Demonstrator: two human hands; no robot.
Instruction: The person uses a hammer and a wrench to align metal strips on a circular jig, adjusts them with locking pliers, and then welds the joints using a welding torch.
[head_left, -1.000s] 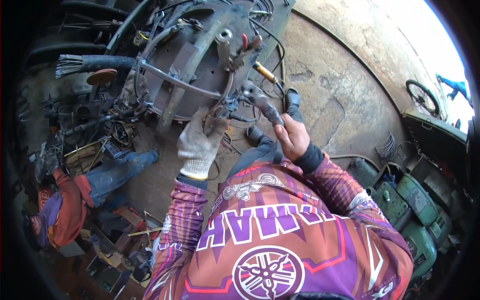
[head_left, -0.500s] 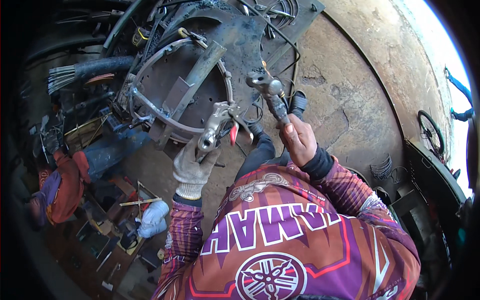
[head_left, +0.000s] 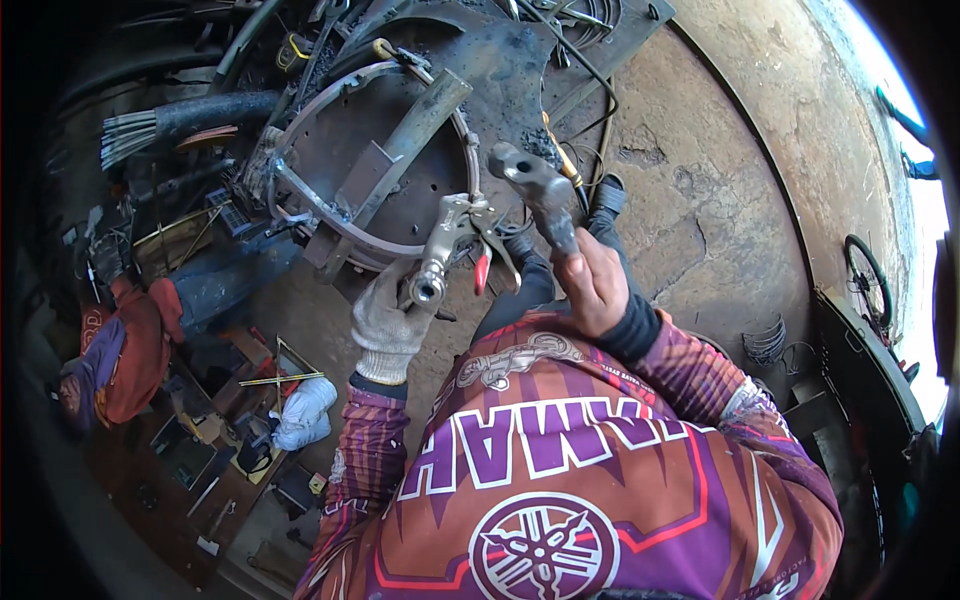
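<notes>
Bare and wrapped round the shaft, my right hand (head_left: 598,290) holds a hammer (head_left: 540,190) up, its worn metal head pointing away from me. My left hand (head_left: 385,325), in a pale knitted glove, is closed round the lower end of locking pliers (head_left: 443,245) with a red release lever; some fingers are hidden beneath. The pliers' jaws sit at the near right edge of a round metal ring (head_left: 335,222). Across that ring lies a metal bar (head_left: 415,135) with a flat plate (head_left: 365,175) against it.
A dark metal worktable (head_left: 500,65) holds cables and scraps. A bundle of rods (head_left: 130,137) lies at the left. Another person (head_left: 140,350) is low at the left, near tools and a white bag (head_left: 303,412). A bicycle wheel (head_left: 867,280) stands far right.
The hammer head has tilted, so its round face no longer shows. The pliers and my left hand appear slightly further right and lower, along with the shifted view.
</notes>
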